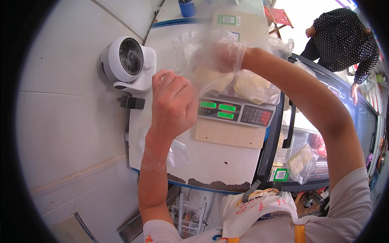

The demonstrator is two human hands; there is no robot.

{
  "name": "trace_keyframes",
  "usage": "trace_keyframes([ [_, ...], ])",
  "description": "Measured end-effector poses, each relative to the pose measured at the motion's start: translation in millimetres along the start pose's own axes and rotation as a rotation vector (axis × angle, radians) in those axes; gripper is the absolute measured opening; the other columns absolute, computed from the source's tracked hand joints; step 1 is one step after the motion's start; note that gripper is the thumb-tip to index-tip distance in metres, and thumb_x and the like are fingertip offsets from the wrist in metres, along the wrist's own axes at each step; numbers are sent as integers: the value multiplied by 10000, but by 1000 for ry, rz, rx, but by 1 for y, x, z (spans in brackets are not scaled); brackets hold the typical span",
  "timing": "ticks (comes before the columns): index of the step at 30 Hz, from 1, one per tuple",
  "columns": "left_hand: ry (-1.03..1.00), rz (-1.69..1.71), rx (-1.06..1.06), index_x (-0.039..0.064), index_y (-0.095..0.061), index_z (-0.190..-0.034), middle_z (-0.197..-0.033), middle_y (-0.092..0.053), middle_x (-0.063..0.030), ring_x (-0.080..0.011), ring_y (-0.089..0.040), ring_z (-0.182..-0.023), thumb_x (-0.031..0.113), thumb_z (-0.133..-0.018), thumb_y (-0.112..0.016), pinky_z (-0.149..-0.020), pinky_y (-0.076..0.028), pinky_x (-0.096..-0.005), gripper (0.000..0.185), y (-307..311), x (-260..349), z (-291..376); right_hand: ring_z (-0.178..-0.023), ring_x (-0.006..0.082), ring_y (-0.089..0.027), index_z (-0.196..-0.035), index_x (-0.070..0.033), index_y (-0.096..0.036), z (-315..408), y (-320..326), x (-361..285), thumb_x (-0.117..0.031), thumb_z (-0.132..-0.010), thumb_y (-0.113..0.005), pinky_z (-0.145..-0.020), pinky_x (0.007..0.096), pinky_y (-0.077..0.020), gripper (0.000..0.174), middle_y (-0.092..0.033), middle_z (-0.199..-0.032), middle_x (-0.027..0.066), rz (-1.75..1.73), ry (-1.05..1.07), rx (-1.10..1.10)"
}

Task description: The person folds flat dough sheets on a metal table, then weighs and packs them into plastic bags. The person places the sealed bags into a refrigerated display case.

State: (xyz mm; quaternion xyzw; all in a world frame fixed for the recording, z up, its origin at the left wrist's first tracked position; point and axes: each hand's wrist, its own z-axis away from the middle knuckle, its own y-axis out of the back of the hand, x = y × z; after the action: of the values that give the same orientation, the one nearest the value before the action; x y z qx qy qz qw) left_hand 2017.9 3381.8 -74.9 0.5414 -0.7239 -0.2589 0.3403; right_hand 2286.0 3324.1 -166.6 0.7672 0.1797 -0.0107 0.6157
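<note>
My left hand (174, 101) is raised over the white table (212, 164), its fingers curled at the edge of a clear plastic bag (188, 54); the grip itself is hard to make out. Inside that blurred plastic is my right hand (217, 56), reaching in from the right, with its fingers veiled. Below it, clear bags holding pale, flat pieces (253, 86) lie on the pan of a digital scale (235, 111) with lit green displays. Under the scale is a light wooden board (228, 133).
A white fan (130, 57) and a black adapter (132, 102) stand at the left by the wall. On the right is a glass-topped display case (322, 82) with a bagged pale item (302, 164) on it. Another person (343, 39) stands beyond. A blue cup (187, 8) is at the back.
</note>
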Motion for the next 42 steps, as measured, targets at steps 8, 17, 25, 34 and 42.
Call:
trace_keyframes([
  [8,36,-7,-6,35,-655,-837,-842,-660,-78,-311,-638,-881,-88,-765,-649,-966,-475,-432,143,7,-2,0,-793,384,-676,-964,-73,-732,7,56,-22,-216,-923,-703,-770,467,-537,152,-716,-881,180,-122,13,-61],
  [17,312,310,253,20,-746,-1106,-1162,-762,-88,-245,-683,-1114,-54,-869,-586,-1078,-483,-395,295,27,16,-1,-994,263,-788,-1186,-76,-807,55,223,-114,-175,-1026,-735,-951,370,-636,201,-820,-1106,124,-210,-150,139],
  [25,359,2239,2,-21,-501,-1549,-1462,-658,-151,-222,-632,-1338,317,-1107,-643,-1143,-492,-402,575,-1,78,0,-954,184,-775,-1215,-49,-787,108,231,-186,-99,-963,-760,-885,343,-625,259,-808,-1067,105,-549,-282,68],
  [34,1138,1858,-310,-44,-580,-1488,-1349,-714,-73,-157,-668,-1231,127,-1106,-655,-1076,-535,-338,425,-60,209,71,-950,235,-746,-1190,-100,-798,215,133,-267,-70,-986,-751,-858,356,-606,211,-777,-1057,92,-476,-840,89],
  [42,980,1422,-411,-40,-601,-1439,-1025,-741,-106,-157,-677,-894,158,-1117,-627,-822,-542,-329,379,-46,237,65,-972,296,-705,-1137,-143,-787,243,129,-285,-4,-842,-825,-832,405,-585,329,-728,-1020,53,-278,-663,247],
])
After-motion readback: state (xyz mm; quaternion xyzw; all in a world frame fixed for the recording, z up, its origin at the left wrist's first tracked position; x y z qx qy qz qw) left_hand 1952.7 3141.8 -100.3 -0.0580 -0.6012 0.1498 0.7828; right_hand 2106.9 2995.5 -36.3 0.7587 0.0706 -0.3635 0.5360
